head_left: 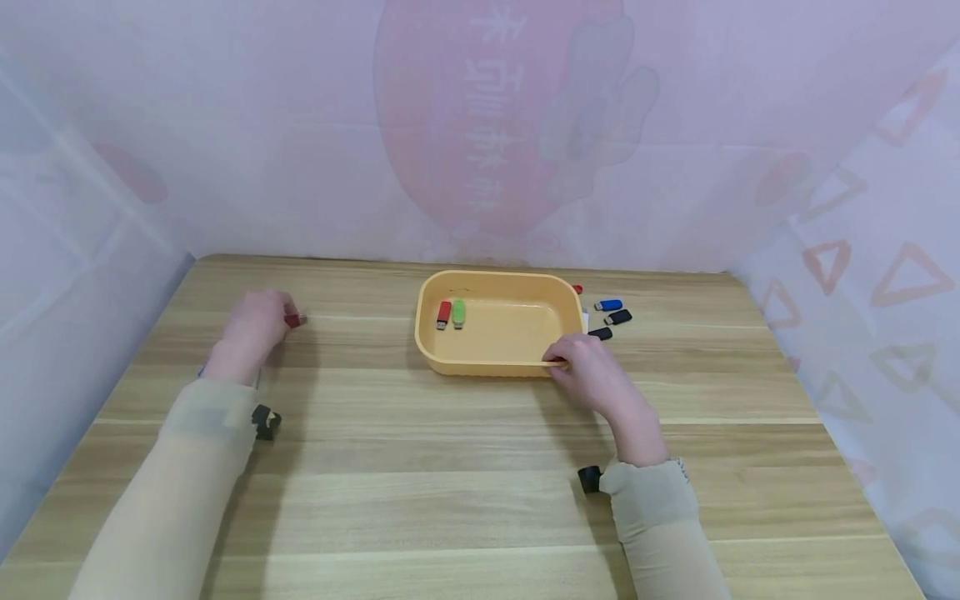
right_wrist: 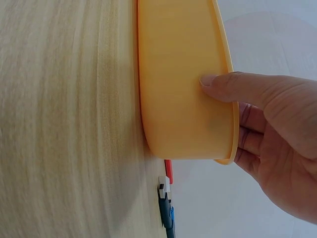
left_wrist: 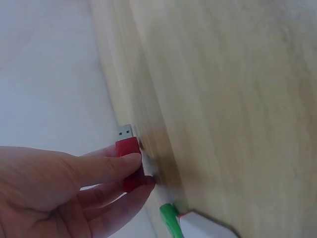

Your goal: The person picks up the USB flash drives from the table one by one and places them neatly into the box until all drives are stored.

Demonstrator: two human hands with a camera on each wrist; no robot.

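A red USB stick (left_wrist: 128, 157) is pinched between the thumb and curled fingers (left_wrist: 106, 167) of the left hand (head_left: 253, 327), its metal plug pointing away from the palm. In the head view the stick (head_left: 295, 320) shows just past the fingertips, over the left part of the wooden bench (head_left: 375, 467) and well apart from the tray. In the left wrist view a green stick (left_wrist: 170, 219) lies below the held one, beside a white object at the frame's lower edge.

The right hand (head_left: 592, 375) grips the near right corner of a yellow tray (head_left: 491, 363): the thumb (right_wrist: 233, 89) presses on the outer wall (right_wrist: 178, 74) and the remaining fingers (right_wrist: 247, 144) curl over the rim to the inside.

Inside the tray, near its left end, a second red stick (head_left: 444, 314) and a green stick (head_left: 458, 312) lie side by side, close together and roughly parallel.

On the bench just right of the tray lie a blue stick (head_left: 611, 305), a black stick (head_left: 618, 317) and another black stick (head_left: 601, 333), the last nearest the right hand. A small red piece (head_left: 577, 289) shows at the tray's far right corner.

Both forearms wear beige sleeves (head_left: 187, 467), each with a small black fitting at the wrist (head_left: 264, 421). Pale printed sheeting (head_left: 480, 125) encloses the bench at the back and sides.
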